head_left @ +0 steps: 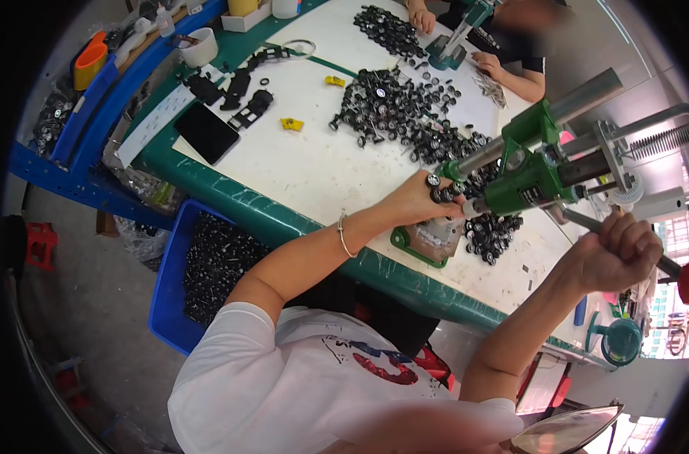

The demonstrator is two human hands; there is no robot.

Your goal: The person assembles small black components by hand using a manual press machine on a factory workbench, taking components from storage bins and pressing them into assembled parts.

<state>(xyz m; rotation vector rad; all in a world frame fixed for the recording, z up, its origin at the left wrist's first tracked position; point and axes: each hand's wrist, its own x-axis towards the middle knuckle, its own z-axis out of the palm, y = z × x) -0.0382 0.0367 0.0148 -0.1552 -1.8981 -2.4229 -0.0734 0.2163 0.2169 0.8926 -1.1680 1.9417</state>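
Black wheels [381,112] strew a white table [284,175] beside a blue bin [167,296].

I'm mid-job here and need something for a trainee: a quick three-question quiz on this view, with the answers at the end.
1. What does the person's left hand hold?
A) a phone
B) small black wheels
C) a spring

2. True or false: the person's right hand grips the lever of the green press.

3. Fill in the colour: the bin of black parts beside the table is ____.

Key:
1. B
2. True
3. Blue
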